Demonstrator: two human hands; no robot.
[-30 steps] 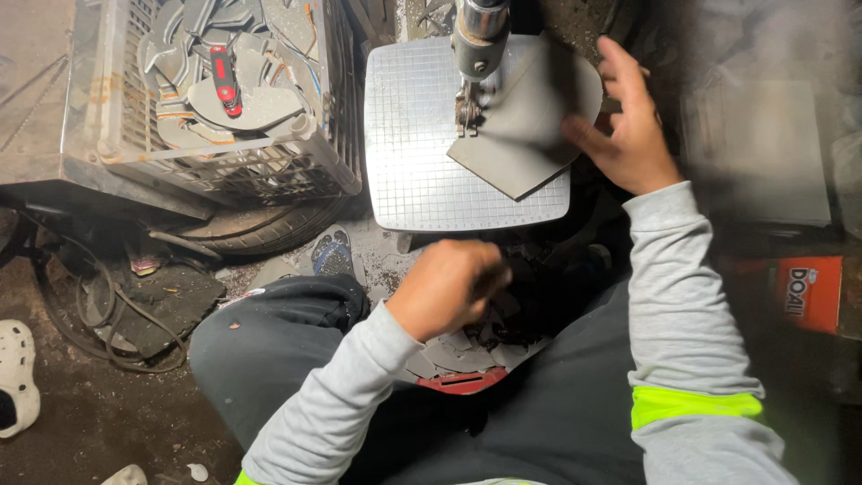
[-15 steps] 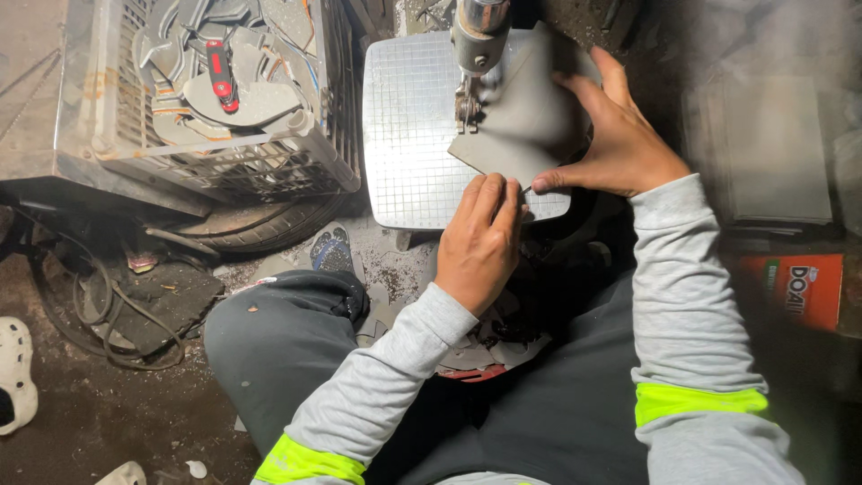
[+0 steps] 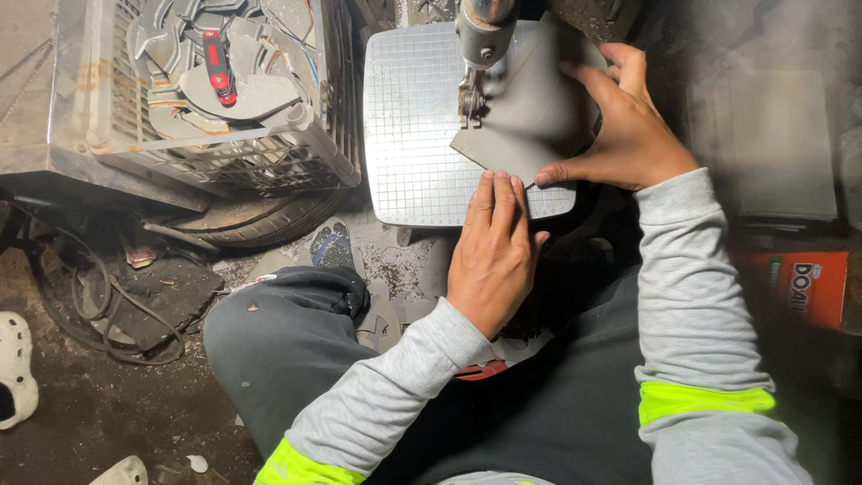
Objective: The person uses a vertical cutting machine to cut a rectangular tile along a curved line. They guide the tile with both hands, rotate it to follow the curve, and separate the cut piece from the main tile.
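Now both hands lie flat and open: left hand [image 3: 492, 256] and right hand [image 3: 624, 126] pin the grey sheet [image 3: 530, 112] steady under the machine head [image 3: 483, 36].

Workshop: cutting machine [image 3: 480, 54], scrap crate [image 3: 215, 99]
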